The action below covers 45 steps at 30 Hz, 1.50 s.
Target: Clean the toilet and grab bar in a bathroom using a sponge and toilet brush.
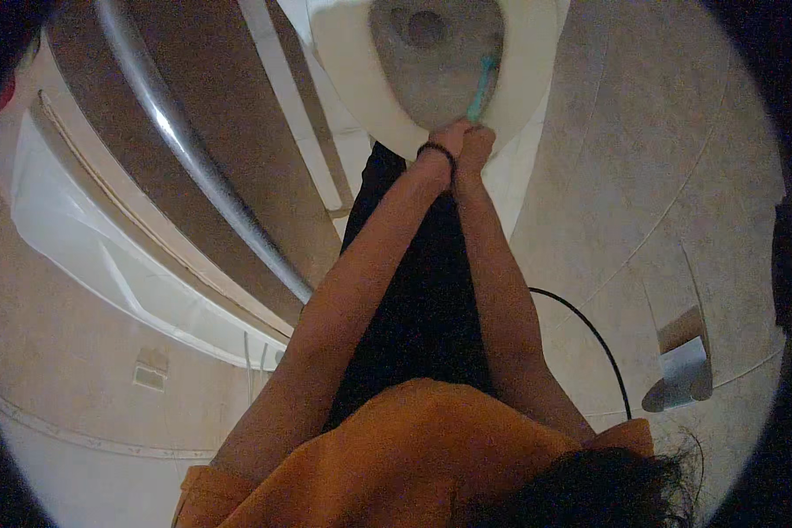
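Observation:
A toilet bowl [429, 79] with a pale seat [343, 72] lies before me at the top of the view. My left hand [446, 140], with a dark band at the wrist, is close against my right hand [477, 146] over the front of the seat. Both hands are closed around the near end of a teal stick-like handle [480, 92], probably a brush. Its far end reaches into the bowl along the right inner side, where its tip is too blurred to make out. The fingers partly hide the handle's near end.
On the left, a shiny metal bar [171, 132] crosses a brown surface [237, 112], with a white basin or tub [99, 237] beyond. A black cable or hose [597, 330] curves by my right arm. At right, a holder [683, 369] is on the patterned wall.

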Motion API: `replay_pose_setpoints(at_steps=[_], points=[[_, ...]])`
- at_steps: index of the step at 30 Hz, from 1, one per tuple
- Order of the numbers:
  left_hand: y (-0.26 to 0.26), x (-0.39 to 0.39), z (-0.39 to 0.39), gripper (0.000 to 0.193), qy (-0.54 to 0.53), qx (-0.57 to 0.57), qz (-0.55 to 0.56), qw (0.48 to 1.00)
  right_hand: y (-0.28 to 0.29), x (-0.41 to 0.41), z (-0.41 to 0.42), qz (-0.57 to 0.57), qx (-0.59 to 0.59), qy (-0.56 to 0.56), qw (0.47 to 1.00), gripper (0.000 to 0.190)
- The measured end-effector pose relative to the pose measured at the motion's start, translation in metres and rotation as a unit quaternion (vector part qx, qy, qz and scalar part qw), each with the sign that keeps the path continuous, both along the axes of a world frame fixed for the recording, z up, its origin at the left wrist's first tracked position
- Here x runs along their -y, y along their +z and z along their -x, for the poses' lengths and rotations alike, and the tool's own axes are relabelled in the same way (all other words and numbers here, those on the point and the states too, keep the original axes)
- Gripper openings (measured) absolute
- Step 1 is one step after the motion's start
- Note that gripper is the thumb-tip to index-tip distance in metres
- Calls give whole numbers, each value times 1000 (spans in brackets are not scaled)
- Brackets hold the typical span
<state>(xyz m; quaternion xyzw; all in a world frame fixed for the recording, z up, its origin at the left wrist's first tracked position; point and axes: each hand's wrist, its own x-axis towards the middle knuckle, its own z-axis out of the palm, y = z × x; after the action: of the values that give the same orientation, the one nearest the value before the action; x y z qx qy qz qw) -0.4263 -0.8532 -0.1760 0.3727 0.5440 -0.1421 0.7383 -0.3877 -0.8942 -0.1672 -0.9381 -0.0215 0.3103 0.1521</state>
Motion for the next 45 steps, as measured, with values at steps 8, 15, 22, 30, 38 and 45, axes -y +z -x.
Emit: replay_pose_setpoints(at_steps=[8, 15, 22, 30, 38, 45], points=[[-100, -47, -15, 45, 24, 16, 18, 999, -18, -88, -43, -279, -176, -213, 920, 21], [-58, 55, 38, 39, -89, -29, 17, 995, -7, 12, 23, 106, -33, 198, 974, 23], [-41, 22, 104, 33, -173, -103, -47, 978, 36, -26, 72, 182, -66, 339, 921, 18], [122, -39, 42, 55, 169, -168, 234, 943, 55, -42, -45, -105, -583, -117, 797, 25], [99, -24, 66, 36, 295, -131, 157, 933, 11, -93, -60, -192, -447, 9, 874, 22], [78, -37, 127, 16, 303, -181, -190, 916, 22, -82, -68, -245, -276, -100, 924, 30]])
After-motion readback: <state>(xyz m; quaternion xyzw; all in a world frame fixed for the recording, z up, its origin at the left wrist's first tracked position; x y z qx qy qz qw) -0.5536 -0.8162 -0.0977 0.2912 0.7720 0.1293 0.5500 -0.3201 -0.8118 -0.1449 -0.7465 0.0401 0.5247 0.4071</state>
